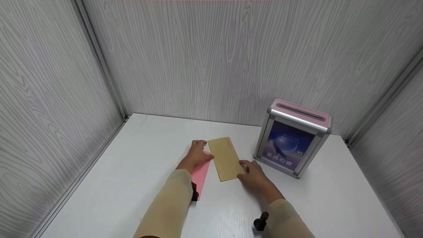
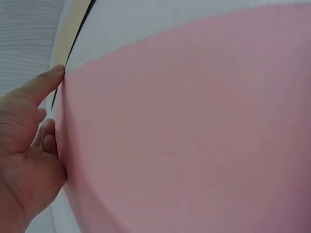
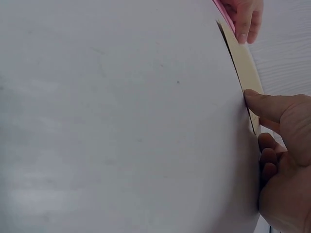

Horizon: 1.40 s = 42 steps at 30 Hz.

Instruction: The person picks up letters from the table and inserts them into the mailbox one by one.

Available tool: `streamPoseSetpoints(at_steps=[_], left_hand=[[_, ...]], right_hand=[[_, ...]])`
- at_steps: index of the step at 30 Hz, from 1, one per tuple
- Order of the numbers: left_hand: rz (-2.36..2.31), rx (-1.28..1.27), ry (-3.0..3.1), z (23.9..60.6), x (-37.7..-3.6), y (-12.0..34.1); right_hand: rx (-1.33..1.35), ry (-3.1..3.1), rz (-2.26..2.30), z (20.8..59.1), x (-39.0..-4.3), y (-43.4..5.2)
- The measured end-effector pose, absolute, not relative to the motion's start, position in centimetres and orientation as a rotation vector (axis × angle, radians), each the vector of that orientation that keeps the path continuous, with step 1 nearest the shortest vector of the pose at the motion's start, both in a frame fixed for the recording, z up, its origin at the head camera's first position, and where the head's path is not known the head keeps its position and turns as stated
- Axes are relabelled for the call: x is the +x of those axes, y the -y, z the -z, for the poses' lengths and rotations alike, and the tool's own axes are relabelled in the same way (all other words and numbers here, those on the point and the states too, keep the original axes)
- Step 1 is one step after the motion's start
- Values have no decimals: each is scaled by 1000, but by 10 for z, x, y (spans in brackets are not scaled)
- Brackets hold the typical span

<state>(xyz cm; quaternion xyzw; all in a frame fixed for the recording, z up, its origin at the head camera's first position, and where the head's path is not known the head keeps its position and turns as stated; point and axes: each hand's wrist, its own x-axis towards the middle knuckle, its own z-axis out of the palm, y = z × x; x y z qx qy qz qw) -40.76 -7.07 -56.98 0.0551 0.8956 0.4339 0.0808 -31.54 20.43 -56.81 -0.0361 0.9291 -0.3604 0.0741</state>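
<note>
- Brown paper: the envelope (image 1: pixel 226 159) lay flat on the white counter (image 1: pixel 132 172), its long axis running from the far left corner near the left hand (image 1: pixel 197 154) toward the near right corner by the right hand (image 1: pixel 252 173), a little skewed from straight ahead.
- The left hand met the envelope at its far left corner, fingers curled over the top edge; in the left wrist view the thumb (image 2: pixel 41 85) pressed the edge where the brown paper overlapped a pink sheet (image 1: pixel 200 174). I judged this grip a light pinch on the envelope's corner, though the head view left the fingertips partly hidden.
- The right hand met the envelope at the near right corner. The right wrist view showed its thumb (image 3: pixel 265 103) on the brown edge with the other fingers (image 3: pixel 266 156) folded beneath, so this grip held the envelope in a narrow pinch.
- Both hands thus sat at opposite ends of the long axis, the envelope between them; the right hand was the nearer one to the box (image 1: pixel 293 138).
- The box stood upright just right of the envelope, well apart from the left hand, its pink top carrying a slot (image 1: pixel 300 112) that ran roughly left to right, crosswise to the envelope's axis.
- The pink sheet lay partly under the envelope and the left forearm, on the counter's near left side.
</note>
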Motion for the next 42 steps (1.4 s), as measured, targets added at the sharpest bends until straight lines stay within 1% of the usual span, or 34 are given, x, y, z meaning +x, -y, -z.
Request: streamPoseSetpoints(at_steps=[4, 11, 19, 25, 32, 42], left_hand=[[-1296, 167, -2649, 566, -408, 70], [-1238, 133, -2656, 567, -404, 73], [-1150, 138, -2674, 564, -406, 73], [-1160, 177, -2652, 566, -403, 76], [-1193, 206, -2658, 559, -397, 77], [-1187, 162, -2659, 564, -401, 76]], right_hand=[[-98, -2750, 1096, 564, -316, -209], [-177, -2669, 1149, 563, -315, -211], [-193, -2647, 1152, 563, -316, -215], [-202, -2600, 1202, 565, -317, -214], [-202, -2617, 1183, 565, -319, -214], [-210, -2613, 1218, 563, -312, -213]])
